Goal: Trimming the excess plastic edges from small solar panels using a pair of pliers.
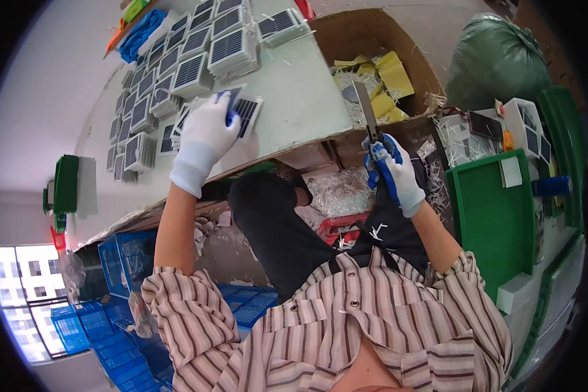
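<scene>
My left hand (209, 130), in a white glove with a blue palm, is closed at the fingertips on the edge of a small solar panel (239, 90) that is mostly hidden behind them. Just beneath it another small solar panel (249, 112) lies on the table. My right hand (398, 171), gloved the same way, is wrapped round the handle of a knife (365, 108). Its long flat grey blade points up and away from me, over the near side of a cardboard box. Stacks of small solar panels (230, 52) stand beyond my left hand.
The white table (307, 111) ends just above my knees. The cardboard box (431, 72) holds yellow pieces and white strips. A green tray (493, 222) lies at right, near a full green bag (496, 62). Blue crates (120, 261) stand at lower left.
</scene>
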The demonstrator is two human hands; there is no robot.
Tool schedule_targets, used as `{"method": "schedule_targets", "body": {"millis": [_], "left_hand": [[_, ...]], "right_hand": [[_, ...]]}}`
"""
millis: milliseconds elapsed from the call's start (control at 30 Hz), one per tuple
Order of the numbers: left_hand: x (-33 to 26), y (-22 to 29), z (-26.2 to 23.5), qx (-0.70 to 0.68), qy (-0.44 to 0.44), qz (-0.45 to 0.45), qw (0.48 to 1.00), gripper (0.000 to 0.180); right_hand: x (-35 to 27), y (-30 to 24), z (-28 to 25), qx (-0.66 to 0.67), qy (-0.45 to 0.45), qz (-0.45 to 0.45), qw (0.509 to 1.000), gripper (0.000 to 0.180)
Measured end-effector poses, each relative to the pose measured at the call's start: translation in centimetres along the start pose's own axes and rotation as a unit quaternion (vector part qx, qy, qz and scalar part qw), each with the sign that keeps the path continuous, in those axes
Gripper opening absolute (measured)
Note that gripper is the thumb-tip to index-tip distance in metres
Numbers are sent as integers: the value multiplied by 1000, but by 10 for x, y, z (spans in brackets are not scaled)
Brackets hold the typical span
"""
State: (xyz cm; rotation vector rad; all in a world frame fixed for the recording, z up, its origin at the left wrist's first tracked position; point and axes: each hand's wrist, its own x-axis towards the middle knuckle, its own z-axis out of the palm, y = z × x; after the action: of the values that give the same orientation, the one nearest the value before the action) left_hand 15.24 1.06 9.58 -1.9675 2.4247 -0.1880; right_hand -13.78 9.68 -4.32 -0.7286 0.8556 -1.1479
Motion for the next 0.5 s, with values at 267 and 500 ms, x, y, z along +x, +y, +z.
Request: {"method": "schedule_targets", "body": {"millis": [267, 500], "left_hand": [[-2, 28, -2, 50, 274, 145, 949, 41], [-29, 88, 61, -42, 190, 283, 939, 47]], "right_hand": [[-2, 12, -23, -26, 27, -23, 999, 31], [5, 17, -33, 20, 26, 17, 999, 31]]}}
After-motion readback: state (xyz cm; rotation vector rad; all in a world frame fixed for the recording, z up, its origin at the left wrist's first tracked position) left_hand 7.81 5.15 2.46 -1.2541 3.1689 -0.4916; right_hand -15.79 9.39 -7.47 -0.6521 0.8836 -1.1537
